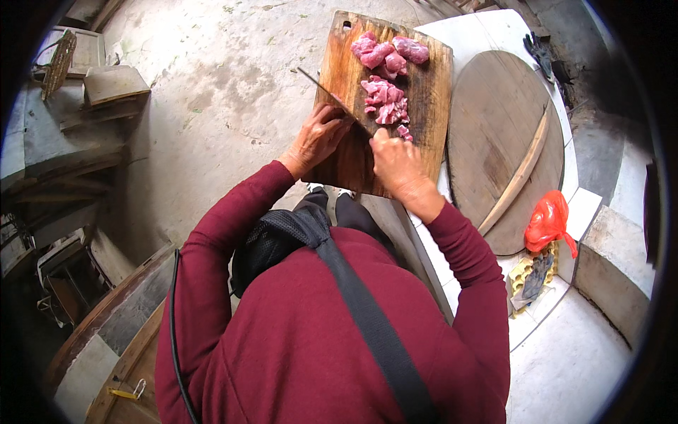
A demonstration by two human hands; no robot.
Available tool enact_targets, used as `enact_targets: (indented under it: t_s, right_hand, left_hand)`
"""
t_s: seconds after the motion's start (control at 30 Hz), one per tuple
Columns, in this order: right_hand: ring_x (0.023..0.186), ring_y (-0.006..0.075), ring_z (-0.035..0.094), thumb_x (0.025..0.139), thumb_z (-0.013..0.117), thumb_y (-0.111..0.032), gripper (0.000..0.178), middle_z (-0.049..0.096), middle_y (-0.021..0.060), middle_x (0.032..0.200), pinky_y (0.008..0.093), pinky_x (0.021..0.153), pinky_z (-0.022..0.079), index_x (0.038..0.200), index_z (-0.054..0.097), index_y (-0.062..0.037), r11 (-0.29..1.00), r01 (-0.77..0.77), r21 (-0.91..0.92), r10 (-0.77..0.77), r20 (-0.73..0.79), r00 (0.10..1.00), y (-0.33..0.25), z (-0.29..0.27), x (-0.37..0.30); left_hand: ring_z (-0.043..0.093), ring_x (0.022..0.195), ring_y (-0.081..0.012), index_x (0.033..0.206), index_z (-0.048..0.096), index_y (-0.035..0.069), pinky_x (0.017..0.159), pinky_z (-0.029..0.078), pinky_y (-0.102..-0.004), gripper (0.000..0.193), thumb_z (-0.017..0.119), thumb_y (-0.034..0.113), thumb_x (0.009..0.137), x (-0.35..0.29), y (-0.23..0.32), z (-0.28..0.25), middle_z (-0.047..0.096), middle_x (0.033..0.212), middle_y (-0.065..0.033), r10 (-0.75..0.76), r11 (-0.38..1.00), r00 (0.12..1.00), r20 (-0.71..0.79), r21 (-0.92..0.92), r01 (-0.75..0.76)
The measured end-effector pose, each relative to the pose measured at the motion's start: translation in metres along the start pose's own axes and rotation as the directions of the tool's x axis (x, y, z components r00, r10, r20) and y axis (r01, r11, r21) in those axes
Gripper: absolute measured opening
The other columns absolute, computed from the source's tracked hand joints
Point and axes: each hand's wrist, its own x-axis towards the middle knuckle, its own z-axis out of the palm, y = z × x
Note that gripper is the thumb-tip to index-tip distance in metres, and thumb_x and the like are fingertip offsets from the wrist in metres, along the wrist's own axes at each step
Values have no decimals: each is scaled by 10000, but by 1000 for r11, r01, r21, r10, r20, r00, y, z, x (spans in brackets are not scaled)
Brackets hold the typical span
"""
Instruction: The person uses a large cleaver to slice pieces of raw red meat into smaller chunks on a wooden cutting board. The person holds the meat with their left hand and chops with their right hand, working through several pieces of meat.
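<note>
A worn wooden cutting board [432, 85] lies in front of me, with raw meat on it. My right hand [399, 162] is closed round the handle end of a knife [321, 86], whose thin blade points up and left across the board. At the board's left side, my left hand [321, 136] has its fingers bent together close to the blade; whatever is under them is hidden. Large chunks of raw meat [385, 53] lie at the far end. Nearer sits a pile of cut meat pieces [385, 99], with small meat scraps [405, 133] beside my right hand.
Right of the board, a round wooden lid [487, 141] with a curved handle bar rests on a white tiled surface [452, 32]. A red plastic bag [547, 220] and a yellow egg-crate-like tray [524, 279] are nearer. Wooden stools [116, 85] stand left on the concrete floor [219, 85].
</note>
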Motion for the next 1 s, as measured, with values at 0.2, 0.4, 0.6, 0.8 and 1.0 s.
enact_targets:
  t_s: [0.2, 0.4, 0.6, 0.8, 1.0]
  right_hand:
    - [552, 339, 621, 910, 508, -148, 180, 573, 191, 552, 413, 471, 488, 784, 472, -24, 980, -118, 160, 72, 265, 962, 11, -45, -35]
    - [566, 361, 612, 890, 520, -121, 134, 572, 192, 572, 444, 492, 475, 808, 468, -29, 985, -33, 168, 7, 153, 988, 13, -24, -50]
    - [606, 295, 593, 840, 533, -140, 172, 557, 141, 704, 395, 531, 490, 966, 488, -33, 989, -44, 139, 25, 135, 991, 3, 5, 3]
    - [564, 368, 611, 907, 513, -150, 186, 573, 215, 579, 453, 487, 479, 790, 477, -9, 985, -24, 172, 8, 94, 996, 19, -28, -42]
    - [580, 396, 606, 895, 514, -130, 163, 562, 234, 582, 470, 498, 472, 793, 481, -7, 948, -206, 241, 108, 367, 924, 17, -41, -52]
  left_hand:
    - [567, 809, -284, 868, 644, 19, 721, 489, -357, 116, 664, 33, 755, 1, -1, 1, 607, 830, -105, -29, 999, 999, -41, -21, 28]
    - [571, 809, -285, 883, 646, 20, 710, 491, -365, 131, 664, 36, 754, 1, 1, 0, 607, 826, -106, -43, 998, 998, -42, -39, 41]
    - [576, 821, -294, 902, 646, 20, 726, 492, -362, 153, 662, 26, 750, -1, 1, 1, 602, 850, -118, -19, 1000, 1000, -14, 8, 20]
    - [592, 838, -297, 893, 649, 34, 738, 496, -356, 149, 674, 24, 747, -4, -3, 1, 618, 893, -123, -43, 998, 999, -12, -38, 43]
    - [592, 842, -299, 894, 647, 33, 743, 496, -358, 160, 686, 31, 739, -4, -1, 1, 620, 895, -121, -61, 997, 998, -11, -53, 61]
